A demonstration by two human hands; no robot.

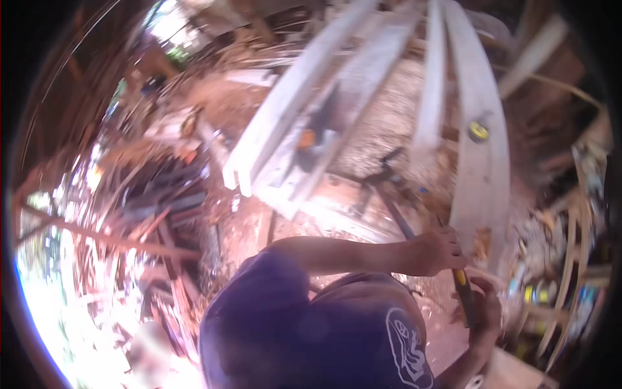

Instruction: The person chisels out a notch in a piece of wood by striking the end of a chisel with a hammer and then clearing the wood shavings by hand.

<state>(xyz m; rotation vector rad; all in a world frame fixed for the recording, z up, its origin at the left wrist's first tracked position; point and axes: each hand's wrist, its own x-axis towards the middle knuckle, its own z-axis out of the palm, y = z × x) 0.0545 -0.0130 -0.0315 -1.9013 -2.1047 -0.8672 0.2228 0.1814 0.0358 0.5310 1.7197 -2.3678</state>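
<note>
My left arm reaches across to the right, and my left hand (pixel 438 251) is closed at the upper end of a dark, flat, bar-like tool with a yellow patch (pixel 464 295). Around the lower part of that tool curl the fingers of my right hand (pixel 487 308). Blur hides the tool's exact kind. Just beyond my left wrist is a hammer (pixel 392 209) with a dark head and a bluish handle; its handle end meets the wrist in the picture, and I cannot tell whether they touch.
Long pale planks (pixel 295 91) stretch away ahead. A power tool with an orange part (pixel 307 139) rests among them. On the right-hand plank (pixel 483 188) sits a yellow tape measure (pixel 478 131). Wood scraps (pixel 168 188) are heaped at left; a wooden frame (pixel 573 259) stands at right.
</note>
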